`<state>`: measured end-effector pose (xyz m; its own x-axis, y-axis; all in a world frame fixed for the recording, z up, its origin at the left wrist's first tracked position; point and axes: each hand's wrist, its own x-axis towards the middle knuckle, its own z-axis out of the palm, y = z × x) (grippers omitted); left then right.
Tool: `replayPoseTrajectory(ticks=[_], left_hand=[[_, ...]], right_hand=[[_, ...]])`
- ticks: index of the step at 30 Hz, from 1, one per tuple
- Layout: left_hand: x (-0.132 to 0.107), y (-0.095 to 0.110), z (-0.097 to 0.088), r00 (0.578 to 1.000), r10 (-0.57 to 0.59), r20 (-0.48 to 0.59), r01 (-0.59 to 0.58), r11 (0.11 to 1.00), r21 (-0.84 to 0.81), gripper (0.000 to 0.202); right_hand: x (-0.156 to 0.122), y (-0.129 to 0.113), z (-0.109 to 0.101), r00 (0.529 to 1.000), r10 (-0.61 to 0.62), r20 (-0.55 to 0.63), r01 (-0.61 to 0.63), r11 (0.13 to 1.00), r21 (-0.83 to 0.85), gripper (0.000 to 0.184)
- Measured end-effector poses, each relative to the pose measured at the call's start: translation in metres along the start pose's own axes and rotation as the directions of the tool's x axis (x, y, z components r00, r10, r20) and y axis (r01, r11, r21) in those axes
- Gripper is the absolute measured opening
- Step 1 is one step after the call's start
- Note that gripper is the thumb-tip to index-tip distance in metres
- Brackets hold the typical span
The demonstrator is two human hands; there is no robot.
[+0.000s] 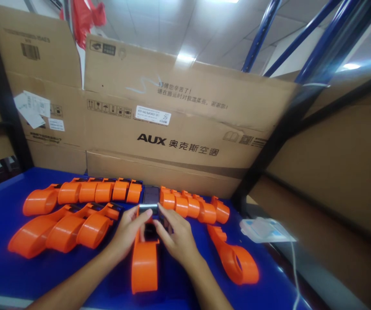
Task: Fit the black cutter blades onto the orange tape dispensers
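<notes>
Between my hands is an orange plastic tape dispenser (144, 267), its wide loop hanging toward me. A silvery toothed strip (148, 209) crosses its far end, with a dark panel (151, 195) just beyond. My left hand (130, 230) grips the left side, thumb near the toothed strip. My right hand (178, 237) closes on the right side, its fingers around a dark part in the middle. Some fingertips are hidden behind the dispenser.
Similar orange dispensers stand in rows on the blue tabletop (108, 269), left (39, 201) and right (193, 206). One lies apart at right (242, 265). Behind rises a cardboard sheet (185, 125). A white box with a cable (266, 230) sits beside a dark post (269, 142).
</notes>
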<state>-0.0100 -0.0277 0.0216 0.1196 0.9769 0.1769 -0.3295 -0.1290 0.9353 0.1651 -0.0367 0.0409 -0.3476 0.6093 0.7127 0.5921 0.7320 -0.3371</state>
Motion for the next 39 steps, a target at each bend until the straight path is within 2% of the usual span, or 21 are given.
replayPoseTrajectory(ticks=[6, 13, 18, 24, 33, 39], left_hand=[[-0.001, 0.006, 0.005, 0.994, -0.097, -0.039, 0.088, 0.979, -0.186, 0.038], [-0.003, 0.006, 0.005, 0.997, -0.081, 0.001, 0.081, 0.995, -0.051, 0.041], [-0.004, 0.010, 0.007, 0.998, -0.060, 0.032, 0.063, 0.993, -0.095, 0.036], [-0.004, 0.012, 0.006, 0.994, -0.099, 0.049, 0.103, 0.991, -0.083, 0.038], [-0.004, 0.013, 0.004, 0.998, -0.065, 0.020, 0.066, 0.996, -0.057, 0.041], [-0.005, 0.008, 0.003, 0.999, -0.013, 0.041, 0.011, 0.999, 0.049, 0.039]], right_hand=[[0.002, 0.001, -0.002, 0.995, -0.082, 0.049, 0.086, 0.993, -0.083, 0.057], [-0.005, 0.007, 0.006, 0.991, -0.123, 0.052, 0.131, 0.970, -0.206, 0.066], [-0.008, 0.010, 0.007, 0.984, -0.169, 0.053, 0.176, 0.957, -0.231, 0.061], [-0.008, 0.009, 0.007, 0.980, -0.194, 0.043, 0.199, 0.949, -0.246, 0.061], [-0.001, 0.004, -0.002, 0.989, -0.145, 0.035, 0.149, 0.979, -0.139, 0.051], [-0.002, 0.003, -0.002, 0.998, -0.046, -0.049, 0.044, 0.998, -0.037, 0.040]])
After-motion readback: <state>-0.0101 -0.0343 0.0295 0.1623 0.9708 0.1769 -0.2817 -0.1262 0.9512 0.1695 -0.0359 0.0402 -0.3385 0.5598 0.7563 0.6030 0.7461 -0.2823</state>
